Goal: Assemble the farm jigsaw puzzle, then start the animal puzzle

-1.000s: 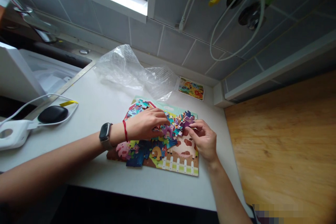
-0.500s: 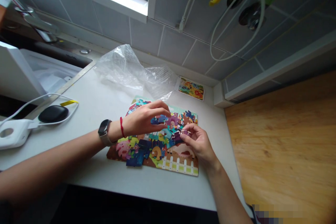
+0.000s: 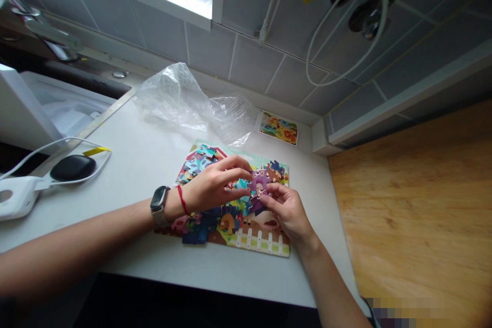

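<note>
A colourful jigsaw board (image 3: 282, 248) lies on the white counter, with loose puzzle pieces heaped over it. My right hand (image 3: 290, 210) pinches a purple puzzle piece (image 3: 257, 205) between thumb and fingers at the right of the heap. Just above it is another purple piece (image 3: 260, 180) with a small figure on it. My left hand (image 3: 219, 184) reaches in from the left, its fingertips and thumb closed on that piece's left edge. Blue pieces (image 3: 198, 230) lie at the board's lower left, light-blue ones (image 3: 198, 161) at its upper left.
Behind the board lies a crumpled clear plastic bag (image 3: 177, 102), with a small picture card (image 3: 280, 128) to its right. At the left are a black oval object (image 3: 73, 168), a white charger with cable (image 3: 19, 197) and a sink with a faucet (image 3: 54, 41).
My left hand has come down and slightly right, from hovering over the pieces to the purple figure piece. My right hand keeps its pinch and has shifted slightly left.
</note>
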The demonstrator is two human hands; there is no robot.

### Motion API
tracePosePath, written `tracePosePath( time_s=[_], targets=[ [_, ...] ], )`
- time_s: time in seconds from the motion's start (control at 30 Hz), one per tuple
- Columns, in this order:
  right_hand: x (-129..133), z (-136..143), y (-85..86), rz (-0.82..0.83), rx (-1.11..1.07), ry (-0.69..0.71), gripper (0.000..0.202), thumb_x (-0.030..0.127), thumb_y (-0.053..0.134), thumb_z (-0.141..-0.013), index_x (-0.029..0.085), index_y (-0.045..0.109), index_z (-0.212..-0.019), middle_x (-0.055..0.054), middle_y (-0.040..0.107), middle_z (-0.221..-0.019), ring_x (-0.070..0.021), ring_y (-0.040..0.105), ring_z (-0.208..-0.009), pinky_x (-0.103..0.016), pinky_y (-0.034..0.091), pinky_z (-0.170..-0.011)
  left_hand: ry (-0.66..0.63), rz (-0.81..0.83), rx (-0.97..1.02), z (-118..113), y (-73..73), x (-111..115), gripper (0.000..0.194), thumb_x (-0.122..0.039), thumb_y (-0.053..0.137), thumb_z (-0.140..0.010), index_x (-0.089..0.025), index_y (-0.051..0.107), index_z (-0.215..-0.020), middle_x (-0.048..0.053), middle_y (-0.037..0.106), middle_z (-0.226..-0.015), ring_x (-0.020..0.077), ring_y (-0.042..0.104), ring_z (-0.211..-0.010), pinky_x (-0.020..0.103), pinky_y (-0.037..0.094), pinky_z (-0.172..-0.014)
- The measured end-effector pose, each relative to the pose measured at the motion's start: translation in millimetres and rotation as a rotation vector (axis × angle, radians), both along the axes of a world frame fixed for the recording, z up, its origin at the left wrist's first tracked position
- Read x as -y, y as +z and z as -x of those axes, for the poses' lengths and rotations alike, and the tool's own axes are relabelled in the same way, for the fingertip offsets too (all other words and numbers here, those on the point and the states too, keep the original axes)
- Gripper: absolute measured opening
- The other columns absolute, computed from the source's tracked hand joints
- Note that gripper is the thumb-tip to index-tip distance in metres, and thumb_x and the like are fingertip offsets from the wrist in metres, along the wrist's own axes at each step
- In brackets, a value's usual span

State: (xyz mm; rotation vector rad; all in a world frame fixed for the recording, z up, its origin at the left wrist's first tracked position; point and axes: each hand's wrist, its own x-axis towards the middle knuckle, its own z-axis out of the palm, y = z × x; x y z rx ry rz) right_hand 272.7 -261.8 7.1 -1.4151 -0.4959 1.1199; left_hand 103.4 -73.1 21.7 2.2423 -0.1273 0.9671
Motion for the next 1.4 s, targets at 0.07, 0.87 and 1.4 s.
tracePosePath(
  time_s=[0.07,0.87,1.4],
  targets=[
    [-0.1,0.7,-0.5,-0.005,-0.006,-0.018,0.040,0.042,0.102,-0.069,0.021,0.079,-0.095,-0.003,0.083,-0.095,-0.0174,0.076,-0.081,-0.030,0.062,-0.080,0.023,0.006,0.007,-0.1,-1.1,2.1,0.018,-0.020,0.076,-0.098,-0.017,0.068,-0.114,0.010,0.070,-0.112,0.0189,0.072,-0.101,0.033,0.065,-0.088],
    [1.3,3.4,8.5,0.077,-0.115,0.058,0.039,0.046,0.099,-0.072,0.020,0.080,-0.094,-0.003,0.081,-0.089,-0.0169,0.076,-0.075,-0.027,0.061,-0.070,0.029,0.015,0.049,0.7,-9.5,13.1,0.014,-0.023,0.077,-0.099,-0.016,0.070,-0.107,0.012,0.071,-0.113,0.0188,0.073,-0.102,0.034,0.065,-0.093],
    [10.7,-25.5,17.3,0.007,0.104,0.042,0.050,0.040,0.096,-0.076,0.028,0.074,-0.120,-0.002,0.080,-0.100,-0.0199,0.075,-0.089,-0.032,0.064,-0.078,-0.148,0.099,-0.149,1.8,-9.9,18.2,0.051,-0.027,0.072,-0.102,-0.019,0.054,-0.149,0.019,0.065,-0.144,0.0270,0.065,-0.136,0.044,0.060,-0.112]
  ],
)
